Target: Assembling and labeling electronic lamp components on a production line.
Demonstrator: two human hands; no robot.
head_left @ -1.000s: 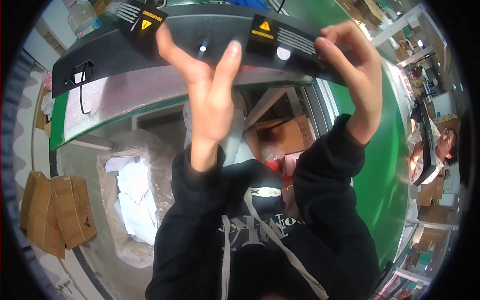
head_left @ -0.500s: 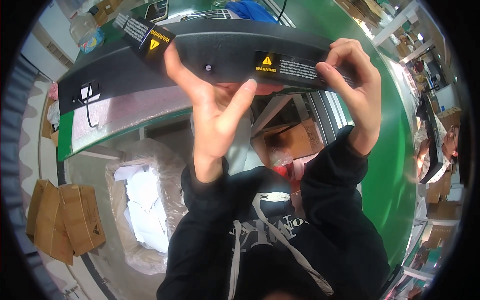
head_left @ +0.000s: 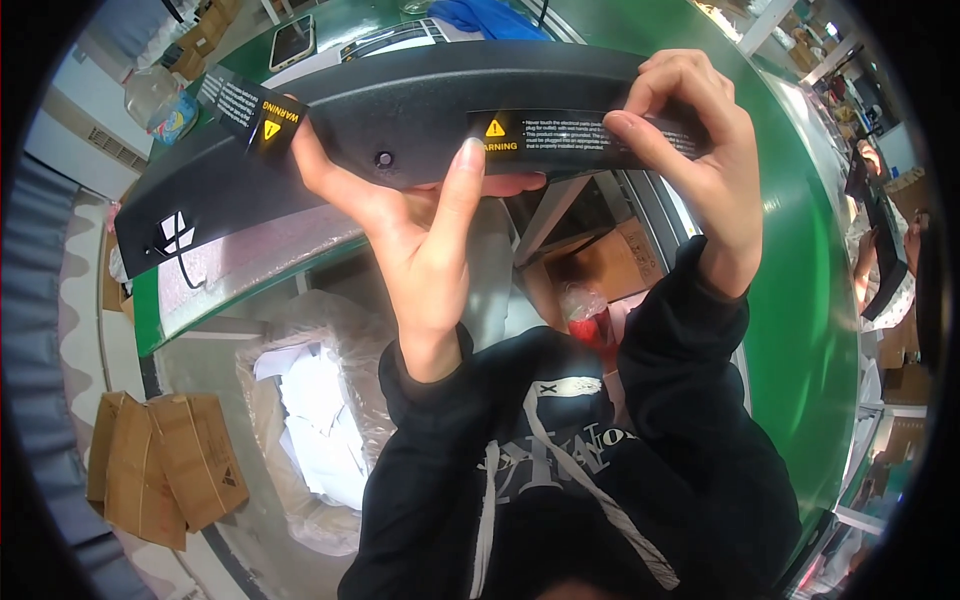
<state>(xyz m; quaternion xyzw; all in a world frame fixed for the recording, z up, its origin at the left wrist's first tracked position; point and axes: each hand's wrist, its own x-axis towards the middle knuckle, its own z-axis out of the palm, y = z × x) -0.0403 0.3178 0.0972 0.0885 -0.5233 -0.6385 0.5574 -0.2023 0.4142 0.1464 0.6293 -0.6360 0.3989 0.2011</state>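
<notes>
Fingers, left hand [head_left: 415, 240]: thumb and index finger spread wide, unclenched; the index fingertip bears a loose black label [head_left: 250, 115] with a yellow triangle, and the thumb tip lies over the left end of a second label [head_left: 560, 135]. The other fingers I see only partly, at the panel's lower edge.

Fingers, right hand [head_left: 715, 160]: curled, thumb and index finger at the right part of the second label; whether they pinch or merely press it, I cannot tell.

Panel [head_left: 350, 105], one: long, black, slightly curved, set crosswise in front of both hands, at the near edge of the green bench [head_left: 810, 330]. The second label lies along its right half. Left of that I note a small round fitting [head_left: 383, 160]; at the left end, a dark cable [head_left: 182, 262] by a cutout.

Pale sheet [head_left: 250, 255], one: below the panel's left half.

Beyond the panel: phone [head_left: 292, 42]; blue cloth [head_left: 490, 17]; clear bottle [head_left: 160, 105], at far left.

Low left: brown carton [head_left: 165, 465]; white paper [head_left: 320, 420] inside a clear plastic liner [head_left: 330, 537].

Under the bench: another carton [head_left: 625, 260].

Far right, on my feed: a co-worker's hands at a dark panel [head_left: 885, 245].
</notes>
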